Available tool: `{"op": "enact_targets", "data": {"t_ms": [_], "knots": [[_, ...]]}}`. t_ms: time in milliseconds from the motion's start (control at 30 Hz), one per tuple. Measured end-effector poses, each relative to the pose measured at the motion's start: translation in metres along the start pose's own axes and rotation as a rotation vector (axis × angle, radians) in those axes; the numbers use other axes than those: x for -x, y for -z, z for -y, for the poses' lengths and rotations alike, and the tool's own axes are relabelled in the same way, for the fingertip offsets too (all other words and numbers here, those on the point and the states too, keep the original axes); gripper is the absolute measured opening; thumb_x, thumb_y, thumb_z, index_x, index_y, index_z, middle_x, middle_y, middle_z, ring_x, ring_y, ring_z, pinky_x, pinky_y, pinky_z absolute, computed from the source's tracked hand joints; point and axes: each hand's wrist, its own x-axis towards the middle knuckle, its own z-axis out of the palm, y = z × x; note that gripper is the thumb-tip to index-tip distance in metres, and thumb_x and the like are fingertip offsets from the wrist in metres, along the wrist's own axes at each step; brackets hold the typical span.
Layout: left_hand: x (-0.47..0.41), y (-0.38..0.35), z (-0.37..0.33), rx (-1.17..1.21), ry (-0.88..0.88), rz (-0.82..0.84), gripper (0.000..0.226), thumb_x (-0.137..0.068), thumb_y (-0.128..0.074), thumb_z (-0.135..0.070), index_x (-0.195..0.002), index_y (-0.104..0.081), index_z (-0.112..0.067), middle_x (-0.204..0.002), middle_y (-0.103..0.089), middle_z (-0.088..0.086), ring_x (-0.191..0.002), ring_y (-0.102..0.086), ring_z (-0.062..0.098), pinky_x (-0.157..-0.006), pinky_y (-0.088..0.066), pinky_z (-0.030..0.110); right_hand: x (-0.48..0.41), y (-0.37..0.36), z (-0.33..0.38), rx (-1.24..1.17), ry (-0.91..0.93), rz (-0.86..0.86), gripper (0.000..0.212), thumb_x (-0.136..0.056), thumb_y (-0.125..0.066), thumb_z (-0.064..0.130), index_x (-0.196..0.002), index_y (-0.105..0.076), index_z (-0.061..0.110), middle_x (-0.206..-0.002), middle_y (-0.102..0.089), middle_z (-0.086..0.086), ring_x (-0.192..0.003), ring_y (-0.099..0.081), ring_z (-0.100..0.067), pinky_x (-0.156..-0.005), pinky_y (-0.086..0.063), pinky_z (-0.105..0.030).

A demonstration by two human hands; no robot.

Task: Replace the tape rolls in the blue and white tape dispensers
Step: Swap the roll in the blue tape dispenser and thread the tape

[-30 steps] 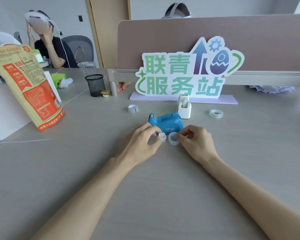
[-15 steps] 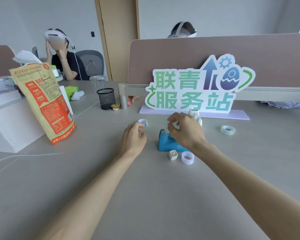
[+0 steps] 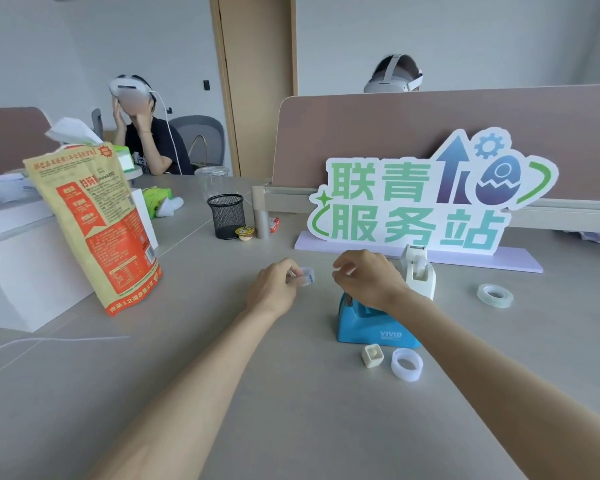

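The blue tape dispenser (image 3: 371,323) stands on the table, partly behind my right forearm. Behind it is the white tape dispenser (image 3: 418,271). In front of the blue one lie a small cream core piece (image 3: 372,355) and an empty whitish tape ring (image 3: 407,364). My left hand (image 3: 274,287) is shut on a small tape roll (image 3: 307,274), lifted just off the table. My right hand (image 3: 364,277) hovers beside that roll with fingers curled and apart, holding nothing. A clear tape roll (image 3: 495,295) lies to the right.
A large orange-and-yellow bag (image 3: 94,223) leans on a white box (image 3: 11,271) at left. A black mesh cup (image 3: 226,216), a small sauce tub (image 3: 245,233) and a green-lettered sign (image 3: 416,202) stand behind. Two people with headsets sit beyond.
My hands left the core and empty ring in front of the blue dispenser. The left hand reached to the small tape roll and picked it up; the right hand moved toward it.
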Motion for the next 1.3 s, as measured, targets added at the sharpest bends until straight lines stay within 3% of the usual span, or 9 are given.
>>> {"op": "enact_targets", "data": {"t_ms": [233, 367, 567, 633, 800, 933, 1033, 1167, 1300], "knots": [[0.083, 0.035, -0.064, 0.65, -0.052, 0.087, 0.011, -0.095, -0.056, -0.029, -0.099, -0.059, -0.019, -0.091, -0.064, -0.011, -0.082, -0.058, 0.002, -0.068, -0.041, 0.015, 0.052, 0.019, 0.013, -0.386, 0.105, -0.096, 0.032, -0.086, -0.066, 0.023, -0.117, -0.06, 0.022, -0.108, -0.066, 0.006, -0.105, -0.06, -0.009, -0.091, -0.046, -0.025], [0.124, 0.032, -0.084, 0.779, -0.005, 0.183, 0.021, -0.097, -0.052, -0.03, -0.109, -0.059, -0.015, -0.091, -0.068, -0.012, -0.079, -0.064, 0.0, -0.07, -0.045, 0.026, 0.101, 0.021, 0.009, -0.525, 0.15, -0.147, 0.036, -0.08, -0.073, 0.021, -0.112, -0.058, 0.028, -0.099, -0.071, 0.016, -0.103, -0.062, 0.004, -0.088, -0.048, -0.017], [0.155, 0.011, -0.095, 0.741, -0.068, 0.28, 0.013, -0.098, -0.051, -0.024, -0.102, -0.06, -0.015, -0.065, -0.063, -0.021, -0.054, -0.052, -0.009, -0.051, -0.039, 0.007, 0.154, 0.018, -0.011, -0.544, 0.075, -0.306, 0.045, -0.081, -0.075, 0.03, -0.121, -0.053, 0.031, -0.102, -0.067, 0.018, -0.094, -0.06, 0.011, -0.068, -0.044, -0.001], [0.159, 0.006, -0.096, 0.678, -0.105, 0.287, 0.011, -0.098, -0.051, -0.02, -0.1, -0.061, -0.016, -0.07, -0.063, -0.018, -0.053, -0.052, -0.009, -0.051, -0.039, 0.006, 0.163, 0.017, -0.019, -0.525, 0.046, -0.324, 0.042, -0.083, -0.072, 0.03, -0.12, -0.053, 0.031, -0.1, -0.068, 0.016, -0.089, -0.061, 0.009, -0.066, -0.043, -0.002], [0.144, -0.003, -0.058, 0.159, -0.415, -0.049, 0.009, -0.087, -0.062, -0.021, -0.094, -0.066, -0.026, -0.091, -0.061, -0.015, -0.072, -0.051, -0.007, -0.067, -0.039, 0.015, 0.162, 0.015, -0.033, -0.537, -0.004, -0.319, 0.042, -0.084, -0.068, 0.029, -0.119, -0.045, 0.036, -0.103, -0.069, 0.015, -0.1, -0.061, 0.004, -0.078, -0.046, -0.017], [0.136, -0.002, -0.043, 0.089, -0.423, -0.075, 0.019, -0.08, -0.069, -0.041, -0.093, -0.067, -0.027, -0.088, -0.06, -0.016, -0.077, -0.052, -0.009, -0.067, -0.037, 0.012, 0.159, 0.013, -0.036, -0.55, 0.026, -0.274, 0.032, -0.086, -0.066, 0.026, -0.113, -0.049, 0.032, -0.104, -0.07, 0.014, -0.095, -0.062, 0.006, -0.071, -0.048, -0.01], [0.138, -0.01, -0.05, 0.06, -0.437, -0.091, 0.03, -0.075, -0.067, -0.054, -0.093, -0.067, -0.029, -0.086, -0.057, -0.018, -0.084, -0.057, -0.001, -0.07, -0.047, 0.024, 0.161, 0.011, -0.036, -0.518, 0.085, -0.229, 0.029, -0.088, -0.064, 0.026, -0.114, -0.053, 0.032, -0.105, -0.068, 0.017, -0.093, -0.062, 0.002, -0.071, -0.05, -0.015], [0.144, -0.02, -0.062, -0.033, -0.459, 0.044, 0.048, -0.072, -0.053, -0.065, -0.102, -0.068, -0.029, -0.099, -0.063, -0.013, -0.096, -0.057, 0.007, -0.075, -0.051, 0.03, 0.162, 0.009, -0.038, -0.456, 0.127, -0.271, 0.033, -0.084, -0.066, 0.034, -0.115, -0.058, 0.032, -0.11, -0.063, 0.018, -0.102, -0.058, -0.001, -0.078, -0.043, -0.008], [0.14, -0.023, -0.056, -0.062, -0.425, 0.031, 0.021, -0.081, -0.069, -0.037, -0.099, -0.07, -0.026, -0.098, -0.064, -0.012, -0.098, -0.053, 0.01, -0.079, -0.049, 0.032, 0.168, 0.01, -0.038, -0.494, 0.091, -0.307, 0.035, -0.083, -0.067, 0.032, -0.117, -0.059, 0.03, -0.11, -0.064, 0.015, -0.098, -0.061, -0.003, -0.077, -0.048, -0.013]]}}
